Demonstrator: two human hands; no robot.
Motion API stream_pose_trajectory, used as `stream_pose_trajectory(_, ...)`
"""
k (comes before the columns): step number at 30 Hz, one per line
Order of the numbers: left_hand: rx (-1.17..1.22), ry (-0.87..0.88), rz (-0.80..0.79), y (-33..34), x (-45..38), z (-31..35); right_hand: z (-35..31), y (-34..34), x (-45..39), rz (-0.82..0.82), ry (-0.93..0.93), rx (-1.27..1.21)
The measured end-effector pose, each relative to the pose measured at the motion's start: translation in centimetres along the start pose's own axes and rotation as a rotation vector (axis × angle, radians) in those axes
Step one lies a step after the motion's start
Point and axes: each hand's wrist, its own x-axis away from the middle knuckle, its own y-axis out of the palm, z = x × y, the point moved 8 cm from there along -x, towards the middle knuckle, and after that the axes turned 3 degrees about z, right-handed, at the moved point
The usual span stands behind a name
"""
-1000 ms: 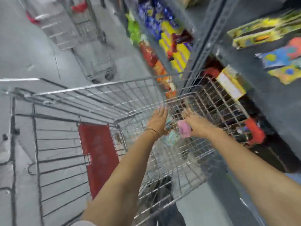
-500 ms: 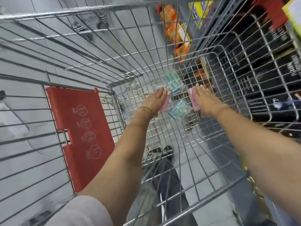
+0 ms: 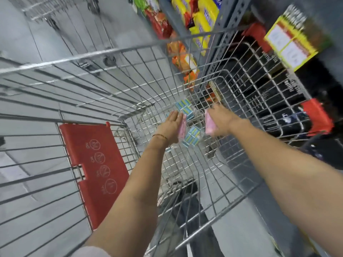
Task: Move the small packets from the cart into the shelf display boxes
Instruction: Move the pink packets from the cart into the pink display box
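Observation:
Both arms reach down into the wire shopping cart (image 3: pixel 230 84). My left hand (image 3: pixel 170 127) holds a small pink packet (image 3: pixel 182 127) against its palm, fingers nearly straight. My right hand (image 3: pixel 220 120) grips another pink packet (image 3: pixel 209 125). Between and below the hands, blue-and-white packets (image 3: pixel 192 136) lie on the cart floor, and more blue-and-white ones (image 3: pixel 184 106) sit toward the cart's far end.
The cart's red child-seat flap (image 3: pixel 94 164) is at the left. Grey shelving (image 3: pixel 217 43) with yellow, orange and red snack packs stands to the right, with a yellow display box (image 3: pixel 289 41) on a higher shelf. Another cart (image 3: pixel 55 13) stands up the aisle.
The view tilted down into the cart and back up a little. Both hands stay low in the cart, each with a pink packet; the right hand has lifted slightly.

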Motion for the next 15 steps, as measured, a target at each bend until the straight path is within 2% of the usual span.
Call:
stream_pose_trajectory(6,-0.024,0.137,0.067,-9.2,3.0,6.1,-0.3,-8.0,8.5,0.142,0.029,-0.085)
stream_pose_trajectory(10,-0.112,0.328,0.133,-15.7,5.8,14.1,1.3,-14.6,17.4,0.326,0.124,-0.133)
stream_pose_trajectory(15,-0.139,0.562,0.233,-21.2,9.1,25.4,5.2,-19.3,27.6,0.527,0.269,-0.143)
